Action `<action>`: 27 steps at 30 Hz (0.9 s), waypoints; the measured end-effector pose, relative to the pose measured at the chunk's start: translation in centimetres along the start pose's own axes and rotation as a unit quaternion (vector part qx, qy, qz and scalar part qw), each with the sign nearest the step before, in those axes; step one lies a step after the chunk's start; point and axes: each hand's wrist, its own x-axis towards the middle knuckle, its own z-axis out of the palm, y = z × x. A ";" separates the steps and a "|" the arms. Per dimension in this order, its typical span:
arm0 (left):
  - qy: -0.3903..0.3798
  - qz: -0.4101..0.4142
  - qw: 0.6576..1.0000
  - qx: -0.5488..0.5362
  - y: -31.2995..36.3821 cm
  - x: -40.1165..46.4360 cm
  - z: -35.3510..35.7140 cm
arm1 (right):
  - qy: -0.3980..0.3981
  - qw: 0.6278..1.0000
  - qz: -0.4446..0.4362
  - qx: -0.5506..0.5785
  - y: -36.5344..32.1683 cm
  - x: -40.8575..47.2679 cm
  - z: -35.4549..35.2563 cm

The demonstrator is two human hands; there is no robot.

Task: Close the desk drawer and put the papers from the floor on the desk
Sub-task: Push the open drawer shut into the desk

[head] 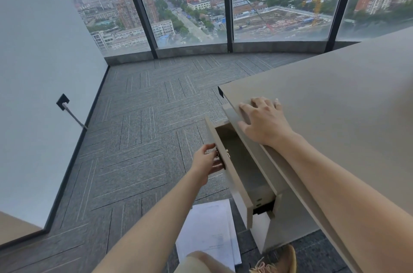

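Observation:
The beige desk (335, 98) fills the right side of the head view. Its top drawer (243, 169) stands pulled out to the left, and its inside looks bare. My left hand (206, 159) is on the drawer's front panel, fingers curled around the small metal handle. My right hand (262, 119) lies flat, fingers spread, on the desk top near its left edge, holding nothing. White papers (210, 230) lie in a loose stack on the grey carpet below the drawer, partly hidden by my left arm and knee.
Grey patterned carpet (138, 138) stretches left and ahead to floor-to-ceiling windows (190, 4). A white wall (40, 71) on the left has a dark socket with a cable (63, 102). My tan shoe (281, 261) stands by the desk's base.

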 end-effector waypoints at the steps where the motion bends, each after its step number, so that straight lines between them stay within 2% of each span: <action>1: 0.001 0.004 1.000 0.001 -0.2 0.2 0.6 | 0.001 1.000 -0.001 0.000 0.0 0.0 0.0; 11: -0.034 0.000 0.997 -0.065 -1.2 2.1 3.8 | 0.007 1.000 0.009 -0.001 0.0 0.2 0.2; 27: -0.057 -0.001 0.996 -0.067 -1.1 2.6 6.3 | 0.013 1.000 0.018 -0.013 -0.4 0.4 0.6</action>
